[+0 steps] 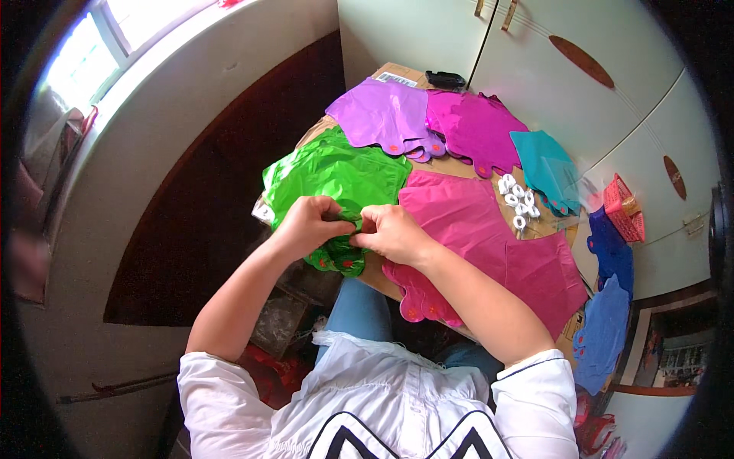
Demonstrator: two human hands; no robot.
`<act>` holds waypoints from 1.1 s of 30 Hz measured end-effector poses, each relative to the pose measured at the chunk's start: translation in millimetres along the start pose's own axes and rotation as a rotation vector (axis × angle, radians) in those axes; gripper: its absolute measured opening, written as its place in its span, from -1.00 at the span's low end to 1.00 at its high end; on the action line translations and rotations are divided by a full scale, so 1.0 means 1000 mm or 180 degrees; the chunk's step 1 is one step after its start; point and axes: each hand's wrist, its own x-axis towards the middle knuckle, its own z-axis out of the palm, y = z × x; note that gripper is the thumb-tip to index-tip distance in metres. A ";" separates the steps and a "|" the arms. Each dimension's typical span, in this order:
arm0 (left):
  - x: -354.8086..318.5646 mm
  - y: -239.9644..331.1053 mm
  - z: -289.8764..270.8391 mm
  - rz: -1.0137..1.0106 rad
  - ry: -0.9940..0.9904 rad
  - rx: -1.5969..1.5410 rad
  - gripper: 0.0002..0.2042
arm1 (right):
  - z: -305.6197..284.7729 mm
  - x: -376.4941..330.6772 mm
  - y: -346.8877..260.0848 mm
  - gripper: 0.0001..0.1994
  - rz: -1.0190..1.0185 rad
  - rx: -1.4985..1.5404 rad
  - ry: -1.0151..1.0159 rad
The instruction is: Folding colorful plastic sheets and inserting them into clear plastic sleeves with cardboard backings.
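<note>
- Just left of the pink pile [466, 214], touching the green pile [329, 172] with both bare hands; glossy, thin and crumpled, with red spots along the scalloped near edge.
- Left of the pink pile, pinching the near part of the green pile with the left hand [310, 223], thumb and forefinger close together, other fingers curled.
- By the pink pile's left edge, pinching the same part with the right hand [394, 233], also narrow at thumb and forefinger, nearly tip to tip with the left hand; cannot tell how many layers are gripped.
- Above the pink pile, crossing with the right forearm [482, 294], bare up to a white sleeve.
- Beyond the pink pile, seen side by side: the lilac pile [386, 111] to the left and the magenta pile [475, 130] to the right, with a small black object [446, 79] behind both.
- At the pink pile's far right edge, bunched together: several white rings [520, 197], with the teal pile [544, 164] just past them.
- Well right of the pink pile, standing upright: a red basket [624, 208]; nearer, lying flat: the dark blue pile [612, 252] and the lighter blue pile [602, 333].
- Under the pink pile, spread out: brown cardboard [547, 223].
- Farther back than the pink pile, standing closed: white cabinets [550, 84].
</note>
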 end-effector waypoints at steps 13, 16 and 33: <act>-0.018 -0.037 0.014 0.2327 0.1047 0.2953 -0.64 | -0.013 0.040 0.035 -0.86 0.0518 0.1706 0.0552; -0.023 -0.041 0.008 0.1637 0.0853 0.2265 -0.62 | -0.057 0.062 0.000 -0.84 0.0243 0.2276 0.1382; 0.128 0.027 -0.001 0.2395 0.0378 0.1881 -0.79 | -0.199 0.145 0.051 -0.80 -0.1318 -0.0602 0.1593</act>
